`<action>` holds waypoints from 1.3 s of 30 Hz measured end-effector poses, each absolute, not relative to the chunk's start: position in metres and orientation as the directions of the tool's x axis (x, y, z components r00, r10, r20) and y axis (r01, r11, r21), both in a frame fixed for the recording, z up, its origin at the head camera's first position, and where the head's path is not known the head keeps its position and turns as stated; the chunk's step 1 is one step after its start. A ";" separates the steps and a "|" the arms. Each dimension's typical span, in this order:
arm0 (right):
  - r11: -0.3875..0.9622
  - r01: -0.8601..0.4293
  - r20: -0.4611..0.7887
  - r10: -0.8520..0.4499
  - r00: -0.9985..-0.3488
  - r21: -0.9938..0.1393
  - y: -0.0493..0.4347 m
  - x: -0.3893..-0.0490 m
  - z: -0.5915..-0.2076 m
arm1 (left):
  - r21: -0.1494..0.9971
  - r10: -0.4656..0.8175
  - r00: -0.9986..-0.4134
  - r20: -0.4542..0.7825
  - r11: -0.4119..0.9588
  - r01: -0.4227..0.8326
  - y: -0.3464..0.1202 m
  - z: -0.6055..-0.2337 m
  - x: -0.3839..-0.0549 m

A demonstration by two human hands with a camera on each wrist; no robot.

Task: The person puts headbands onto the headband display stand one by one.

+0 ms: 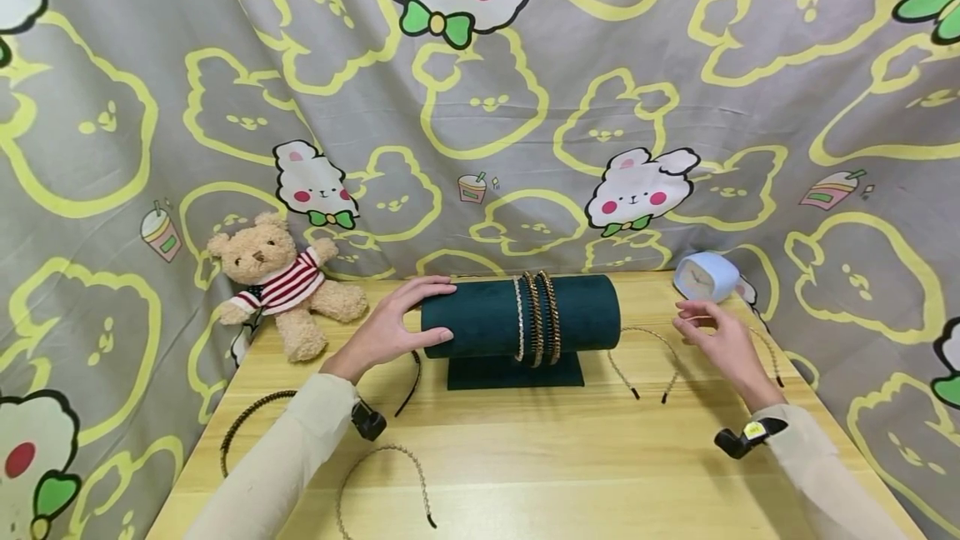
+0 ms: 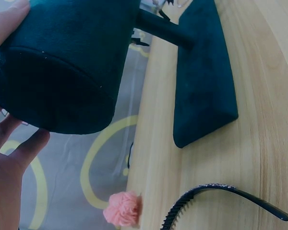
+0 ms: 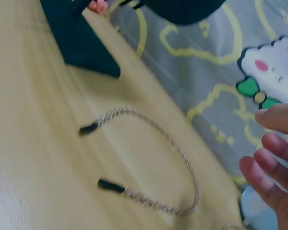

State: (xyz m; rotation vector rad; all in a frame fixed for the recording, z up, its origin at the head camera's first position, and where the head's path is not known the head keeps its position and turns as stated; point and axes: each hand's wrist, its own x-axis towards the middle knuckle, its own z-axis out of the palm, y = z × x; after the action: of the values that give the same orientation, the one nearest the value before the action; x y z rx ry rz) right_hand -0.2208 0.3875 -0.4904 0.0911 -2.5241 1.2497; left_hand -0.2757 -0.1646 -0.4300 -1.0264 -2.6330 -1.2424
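A dark green velvet headband stand (image 1: 480, 319) carries a pale beaded headband (image 1: 519, 319) and two gold-brown headbands (image 1: 554, 319) round its roll. My left hand (image 1: 393, 327) grips the roll's left end, thumb in front and the other fingers behind; the left wrist view shows the stand's round end face (image 2: 57, 91) between thumb and fingers. With fingers loosely bent and nothing in them, my right hand (image 1: 716, 344) hovers over the right side of the table. A twisted beaded headband (image 3: 182, 153) lies below it, and another thin headband (image 1: 767, 344) is partly hidden behind the hand.
On the table's left lie a dark braided headband (image 1: 238, 423), a black toothed headband (image 2: 221, 187) and a beaded headband (image 1: 411, 458). A teddy bear (image 1: 292, 286) sits at back left, a blue clock (image 1: 716, 275) at back right. A patterned curtain (image 1: 495, 132) hangs behind the table.
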 end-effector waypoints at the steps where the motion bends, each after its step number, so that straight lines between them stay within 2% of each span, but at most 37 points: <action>1: 0.621 -0.182 0.296 0.084 -0.952 -0.762 0.390 -0.221 -0.494 | 0.668 0.546 -0.777 0.314 0.455 0.589 -0.165 -0.430 -0.276; 12: 0.658 -0.042 0.115 0.069 -0.991 -0.752 0.408 -0.224 -0.529 | 0.666 0.545 -0.781 0.305 0.464 0.584 -0.163 -0.429 -0.275; 26: 0.761 -0.066 0.092 -0.008 -0.996 -0.645 0.412 -0.233 -0.537 | 0.655 0.545 -0.780 0.306 0.474 0.589 -0.163 -0.430 -0.275; 39: 0.808 -0.041 0.054 -0.011 -0.998 -0.587 0.411 -0.237 -0.530 | 0.656 0.542 -0.781 0.311 0.472 0.589 -0.163 -0.430 -0.275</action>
State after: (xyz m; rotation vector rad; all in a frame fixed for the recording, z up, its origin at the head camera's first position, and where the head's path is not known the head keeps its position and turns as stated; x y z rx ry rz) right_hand -0.2371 0.4107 -0.5301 0.0429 -2.9412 0.9571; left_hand -0.2751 -0.1629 -0.4303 -1.0169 -2.6440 -1.2143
